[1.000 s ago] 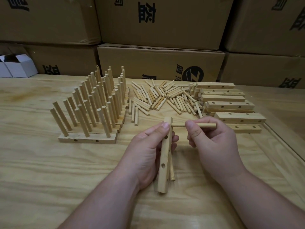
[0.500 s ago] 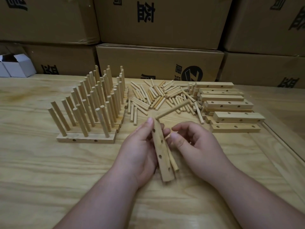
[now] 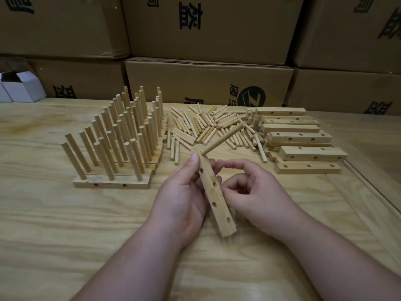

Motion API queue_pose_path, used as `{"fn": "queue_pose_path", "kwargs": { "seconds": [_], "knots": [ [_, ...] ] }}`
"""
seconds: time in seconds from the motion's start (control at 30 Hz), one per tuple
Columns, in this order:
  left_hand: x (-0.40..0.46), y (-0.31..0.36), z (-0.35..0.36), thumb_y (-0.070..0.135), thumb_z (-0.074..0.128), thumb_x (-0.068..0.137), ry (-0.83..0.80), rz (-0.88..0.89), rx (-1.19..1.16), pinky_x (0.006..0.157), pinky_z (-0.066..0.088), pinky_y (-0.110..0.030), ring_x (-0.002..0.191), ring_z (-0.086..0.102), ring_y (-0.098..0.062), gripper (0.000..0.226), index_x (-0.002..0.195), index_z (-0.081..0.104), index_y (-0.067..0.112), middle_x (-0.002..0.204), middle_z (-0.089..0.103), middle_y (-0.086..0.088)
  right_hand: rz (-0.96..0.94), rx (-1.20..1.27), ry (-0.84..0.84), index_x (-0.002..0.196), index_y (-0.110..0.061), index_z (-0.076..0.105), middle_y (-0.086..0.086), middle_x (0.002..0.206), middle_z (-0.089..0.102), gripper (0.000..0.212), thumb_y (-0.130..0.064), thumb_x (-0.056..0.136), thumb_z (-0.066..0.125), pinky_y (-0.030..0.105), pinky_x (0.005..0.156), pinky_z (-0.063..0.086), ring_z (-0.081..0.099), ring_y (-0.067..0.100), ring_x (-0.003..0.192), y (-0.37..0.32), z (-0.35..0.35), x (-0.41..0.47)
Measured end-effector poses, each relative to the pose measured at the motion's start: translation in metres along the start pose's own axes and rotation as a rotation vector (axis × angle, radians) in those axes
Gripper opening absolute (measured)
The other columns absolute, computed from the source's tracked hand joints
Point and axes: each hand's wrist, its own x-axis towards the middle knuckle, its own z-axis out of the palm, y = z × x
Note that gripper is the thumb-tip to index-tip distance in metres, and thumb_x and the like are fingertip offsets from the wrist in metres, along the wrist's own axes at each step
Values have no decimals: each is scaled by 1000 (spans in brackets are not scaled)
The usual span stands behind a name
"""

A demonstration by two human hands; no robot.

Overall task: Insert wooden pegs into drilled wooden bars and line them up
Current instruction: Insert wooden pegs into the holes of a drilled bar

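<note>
Pale pine everywhere, and in the middle of it we have a drilled bar [image 3: 213,192] held up off the desk [image 3: 65,224], tilted so its far end points to about eleven o'clock. The left hand [image 3: 184,198] grips that bar from the nine o'clock side, thumb laid along its upper end. One peg [image 3: 223,139] is already seated in the top hole and juts away toward two o'clock. Three holes below it on the face toward us are open, so we judge this bar is only just begun.

The right hand [image 3: 249,190] sits just beside the bar at three o'clock, fingers curled loosely; we see no peg in it, though the curl hides the palm.

At twelve o'clock lies the heap of loose pegs [image 3: 208,129], and at two o'clock the stack of undrilled-looking, unfilled bars [image 3: 297,137]. Over at ten o'clock, the finished bars [image 3: 115,148] stand in rows with their pegs up.

The next move, we reckon, calls for the right hand to reach to the heap, pinch a single peg, and line it square with the next hole while the left hand steadies the bar against the push.
</note>
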Motion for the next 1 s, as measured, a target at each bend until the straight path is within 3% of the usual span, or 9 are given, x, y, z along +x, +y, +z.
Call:
{"fn": "queue_pose_path", "kwargs": {
  "seconds": [0.07,0.13,0.2,0.23,0.3,0.43,0.7,1.0],
  "knots": [
    [2,0,-1,30,58,95,1,17,-25,74,62,-40,87,74,-24,25,95,64,5,92,74,-13,7,20,44,120,-31,59,-6,82,72,39,-12,88,71,17,61,49,63,8,68,0,-1,2],
    [3,0,-2,28,54,101,31,31,-51,77,63,-39,86,76,-21,23,97,65,8,83,75,-7,17,59,111,117,-29,65,-10,85,71,31,-11,92,68,17,65,53,66,6,74,0,-4,3],
    [3,1,-1,26,53,102,67,40,-80,91,58,-43,98,76,-22,24,113,63,8,88,76,-6,3,111,175,109,-27,72,-11,89,73,22,-12,94,66,19,68,54,68,3,76,1,-6,4],
    [2,2,0,26,52,103,76,39,-88,92,56,-44,101,76,-24,28,123,60,7,92,77,-6,-15,163,202,104,-25,74,-8,85,73,19,-11,94,66,19,61,52,66,3,70,0,-8,3],
    [1,3,3,25,50,105,79,27,-75,88,56,-43,100,76,-24,36,136,53,8,100,79,-5,-56,322,246,99,-18,73,3,84,71,16,-5,93,64,22,52,50,65,11,66,-1,-11,2],
    [0,3,3,27,47,106,60,11,-15,72,58,-37,101,76,-19,41,144,46,14,109,78,-3,-118,526,237,100,-9,68,14,95,73,12,-10,88,68,29,57,57,71,27,77,-2,-13,2],
    [-2,3,5,26,51,103,36,13,10,81,54,-42,103,75,-20,40,142,48,19,112,78,-4,-154,478,242,106,-7,65,14,94,75,30,-21,81,69,30,58,60,75,30,85,-6,-10,0],
    [-2,1,4,25,51,104,-1,23,12,67,63,-31,105,74,-20,41,143,48,15,116,77,-5,-196,388,266,104,-9,65,11,90,76,22,-14,83,69,30,57,60,76,27,82,-14,-7,-4]
  ]
}}
